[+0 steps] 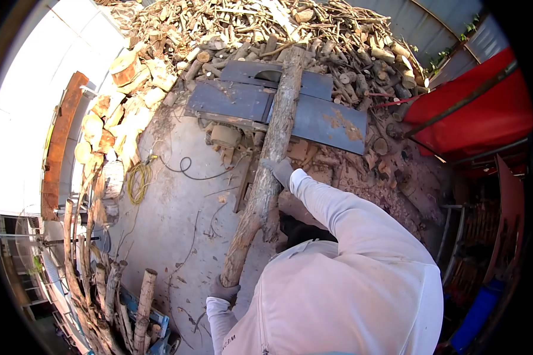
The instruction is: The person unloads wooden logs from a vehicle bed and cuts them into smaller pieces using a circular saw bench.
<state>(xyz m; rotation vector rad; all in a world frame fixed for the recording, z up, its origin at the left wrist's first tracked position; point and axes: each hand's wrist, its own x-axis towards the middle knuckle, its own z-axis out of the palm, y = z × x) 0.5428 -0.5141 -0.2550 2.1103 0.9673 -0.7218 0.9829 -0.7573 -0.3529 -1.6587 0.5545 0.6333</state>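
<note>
A long forked log lies with its far part across a dark metal saw table. Its near end reaches back toward my body. Gloved, my left hand is wrapped round the log's near end. My right hand, also gloved, grips the log's side near the middle, just short of the table's front edge. Part of a round saw blade shows in the table's slot, just left of the log. The log's short branch stub points toward my body.
A large heap of cut wood rises behind the table. Thick log pieces are stacked at the left, with a yellow cable below. Upright branches stand at the lower left. A red sheet hangs at the right.
</note>
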